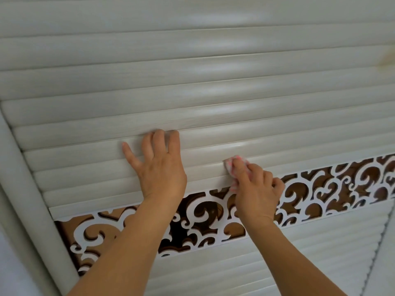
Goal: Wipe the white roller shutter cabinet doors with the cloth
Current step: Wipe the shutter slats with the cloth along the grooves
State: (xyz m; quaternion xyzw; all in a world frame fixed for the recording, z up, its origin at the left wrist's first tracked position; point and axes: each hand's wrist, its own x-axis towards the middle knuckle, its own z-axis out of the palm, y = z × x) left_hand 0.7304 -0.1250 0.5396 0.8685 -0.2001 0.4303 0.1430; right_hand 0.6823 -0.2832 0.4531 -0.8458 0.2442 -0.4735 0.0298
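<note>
Head camera view, looking up along a white roller shutter cabinet door [192, 67] made of rounded horizontal slats with a faint wood-grain finish.

Two bare forearms reach up from the bottom of the frame. The left hand [159, 167] lies flat and open against the slats, palm to the surface, fingers spread and pointing upward, holding nothing. Its fingertips [159, 133] rest at the seam between two slats, with the thumb stretched out to the left.

The right hand [255, 189], just beside the left and slightly lower, is curled closed around a small bunched cloth [234, 164] (white with pink markings). The cloth pokes out above and to the left of the knuckles and is pressed against one of the lowest slats, between the two hands.

Directly under both wrists runs a decorative band [320, 189] across the door: white scrollwork cut-outs over a brown backing. It slants upward from below the left forearm to the right of the right hand. Below the band, beneath the forearms, more white slats [224, 270] continue.

To the left of the left hand, a thick rounded white frame edge [32, 199] runs diagonally. Far up and to the right of the right hand, a faint yellowish smudge [386, 57] marks the slats.
</note>
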